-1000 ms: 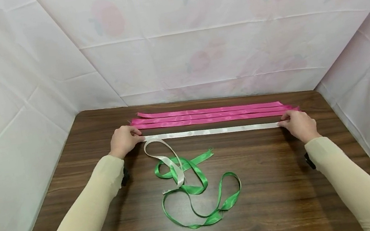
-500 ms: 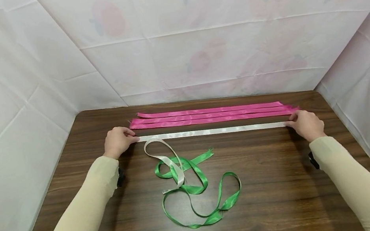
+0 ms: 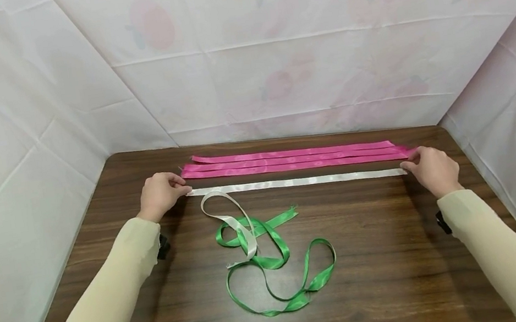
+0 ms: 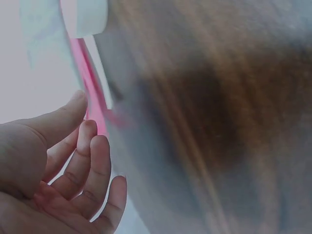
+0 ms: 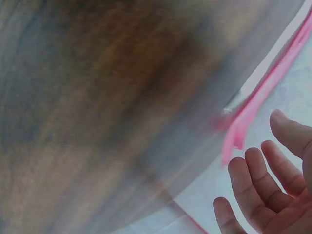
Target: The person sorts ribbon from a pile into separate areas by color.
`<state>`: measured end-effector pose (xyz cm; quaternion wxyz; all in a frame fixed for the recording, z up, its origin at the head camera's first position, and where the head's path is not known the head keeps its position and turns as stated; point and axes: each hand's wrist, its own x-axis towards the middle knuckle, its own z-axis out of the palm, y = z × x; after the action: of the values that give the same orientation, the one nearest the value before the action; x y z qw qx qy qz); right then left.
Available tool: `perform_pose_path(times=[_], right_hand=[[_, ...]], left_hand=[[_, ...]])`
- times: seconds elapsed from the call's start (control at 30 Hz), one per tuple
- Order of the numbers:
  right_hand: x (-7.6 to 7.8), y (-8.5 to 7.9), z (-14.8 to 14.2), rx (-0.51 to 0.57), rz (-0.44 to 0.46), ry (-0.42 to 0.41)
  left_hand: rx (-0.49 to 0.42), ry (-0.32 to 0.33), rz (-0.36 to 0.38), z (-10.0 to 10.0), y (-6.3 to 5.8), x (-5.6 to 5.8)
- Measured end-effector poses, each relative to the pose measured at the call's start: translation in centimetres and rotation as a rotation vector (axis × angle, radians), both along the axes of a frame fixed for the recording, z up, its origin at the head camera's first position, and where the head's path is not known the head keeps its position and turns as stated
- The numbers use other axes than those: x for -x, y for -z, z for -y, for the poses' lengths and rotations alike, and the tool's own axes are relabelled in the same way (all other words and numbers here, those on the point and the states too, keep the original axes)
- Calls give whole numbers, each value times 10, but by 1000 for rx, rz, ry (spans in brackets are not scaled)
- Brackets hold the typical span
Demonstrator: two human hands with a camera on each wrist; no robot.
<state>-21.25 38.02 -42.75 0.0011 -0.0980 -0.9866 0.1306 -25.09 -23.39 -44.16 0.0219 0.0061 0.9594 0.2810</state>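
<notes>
A white satin ribbon [image 3: 286, 183] lies stretched flat across the table, with several pink ribbons [image 3: 298, 159] just behind it. At its left end is my left hand [image 3: 161, 196], thumb tip beside the ribbon's end. The left wrist view shows that hand's thumb and fingers apart, with nothing held between them. My right hand [image 3: 433, 171] is at the other end of the white ribbon, close to the pink ends. Its fingers [image 5: 243, 183] are loosely bent and spread from the thumb, and the white ribbon's end lies free of them.
A loose curled white ribbon [image 3: 240, 230] lies over a tangled green ribbon [image 3: 273, 261] left of the table's middle. More green loops [image 3: 323, 280] curl nearer the front. White cloth walls [image 3: 276, 80] enclose the dark wooden table [image 3: 380, 276] at the back and sides.
Both hands have slid outward along the white ribbon to its two ends, exposing more of it, and the fingers have let go. The pink and green ribbons have stayed put.
</notes>
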Motion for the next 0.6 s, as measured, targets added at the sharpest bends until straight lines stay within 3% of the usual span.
perform_pose_path(times=[0.3,0.6], right_hand=[[-4,-15,22,12,-139,-35],[-10,-20,60,53,-247,-132]], left_hand=[[-3,33,-28,-8,-13,-6],[-21,86,-61,-22,-11,-17]])
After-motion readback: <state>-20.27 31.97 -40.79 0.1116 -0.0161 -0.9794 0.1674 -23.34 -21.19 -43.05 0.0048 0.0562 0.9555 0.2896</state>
